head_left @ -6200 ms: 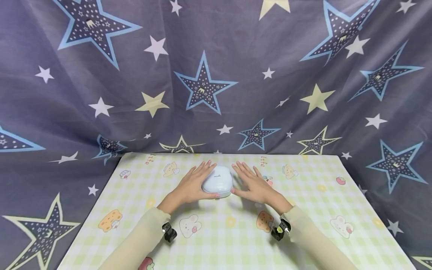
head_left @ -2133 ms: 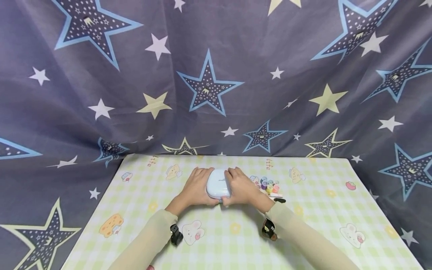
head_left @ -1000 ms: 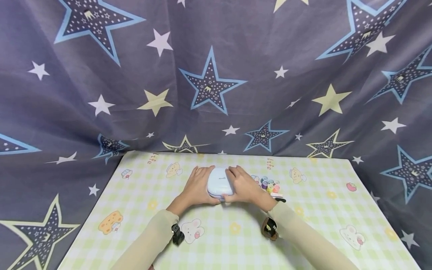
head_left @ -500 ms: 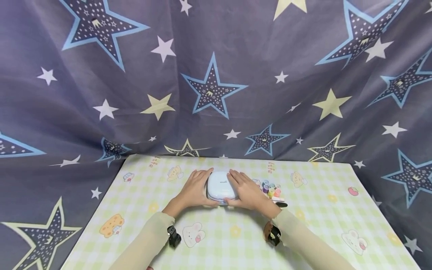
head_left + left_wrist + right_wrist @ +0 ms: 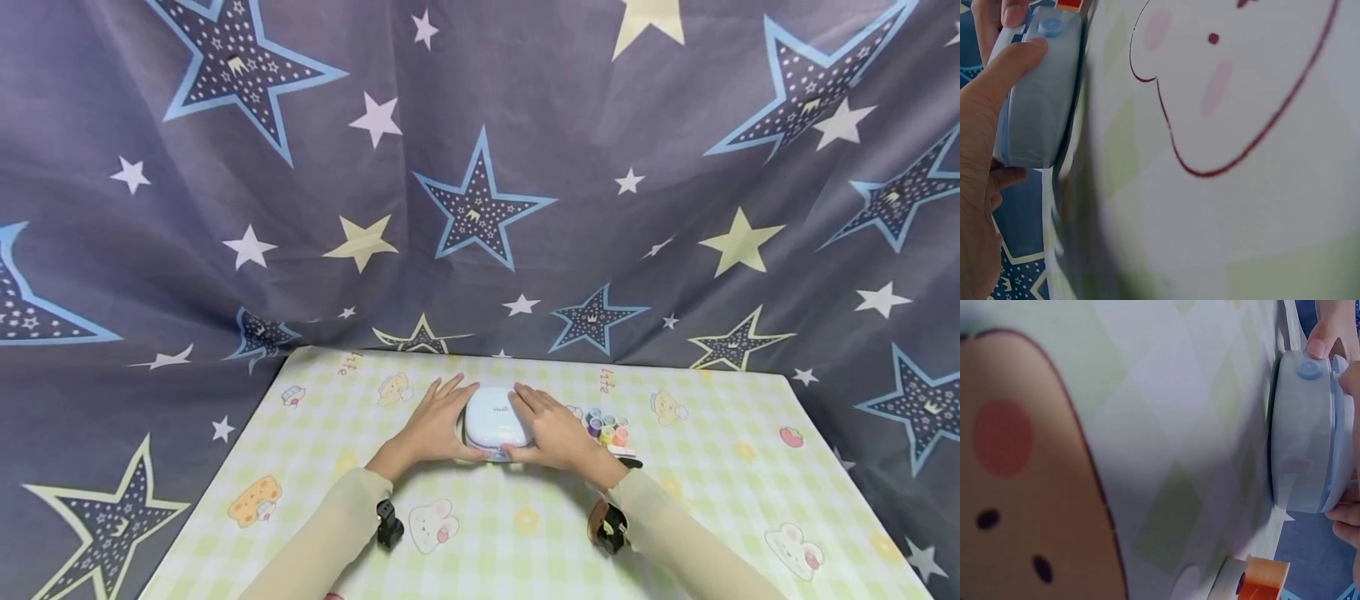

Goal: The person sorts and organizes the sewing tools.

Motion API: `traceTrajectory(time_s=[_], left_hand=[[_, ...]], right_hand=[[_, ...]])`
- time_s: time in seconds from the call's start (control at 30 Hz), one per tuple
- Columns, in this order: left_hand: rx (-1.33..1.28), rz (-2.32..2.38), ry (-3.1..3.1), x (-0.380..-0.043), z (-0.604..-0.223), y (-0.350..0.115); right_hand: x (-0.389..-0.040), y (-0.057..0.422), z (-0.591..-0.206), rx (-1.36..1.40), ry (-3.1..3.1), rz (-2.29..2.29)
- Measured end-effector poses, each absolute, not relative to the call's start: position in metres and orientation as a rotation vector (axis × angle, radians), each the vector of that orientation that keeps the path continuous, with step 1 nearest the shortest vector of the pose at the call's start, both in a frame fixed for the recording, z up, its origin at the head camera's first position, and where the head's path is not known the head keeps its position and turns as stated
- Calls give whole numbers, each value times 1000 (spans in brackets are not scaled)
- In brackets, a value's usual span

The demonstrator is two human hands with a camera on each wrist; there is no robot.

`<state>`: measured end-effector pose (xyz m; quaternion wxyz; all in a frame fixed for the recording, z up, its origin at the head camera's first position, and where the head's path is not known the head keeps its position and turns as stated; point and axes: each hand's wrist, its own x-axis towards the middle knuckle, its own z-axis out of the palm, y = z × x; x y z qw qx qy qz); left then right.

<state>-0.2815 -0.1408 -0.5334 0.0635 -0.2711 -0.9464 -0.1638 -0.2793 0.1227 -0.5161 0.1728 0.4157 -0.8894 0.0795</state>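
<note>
On the table, round the pale case resting there, my grip is sitting closer than earlier: left hand holding its left side, right hand its right. I'm judging it light, stiff, slippery; best held there.

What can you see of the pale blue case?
The pale blue case is rounded, glossy and plastic-looking, with small dark lettering on its lid and a round button on the front. A seam separates lid and body; whether it is ajar is unclear. It lies lid up on the checked tabletop, gripped from either side by the left hand and right hand.
</note>
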Motion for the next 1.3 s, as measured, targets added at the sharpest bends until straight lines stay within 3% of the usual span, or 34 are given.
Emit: traceTrajectory(time_s=[0.27, 0.6, 1.03, 1.3], left_hand=[[-819, -545, -2902, -276, -544, -138], [-738, -739, -2923, -273, -543, -139], [-612, -1045, -2886, -269, -542, -144], [-591, -1336, -2840, -274, -537, -148]], right_hand=[[-272, 125, -518, 1162, -2562, 264], [-288, 122, -492, 1096, -2711, 749], [-318, 119, -474, 712, -2827, 1448], [-327, 121, -465, 650, -2754, 1546]])
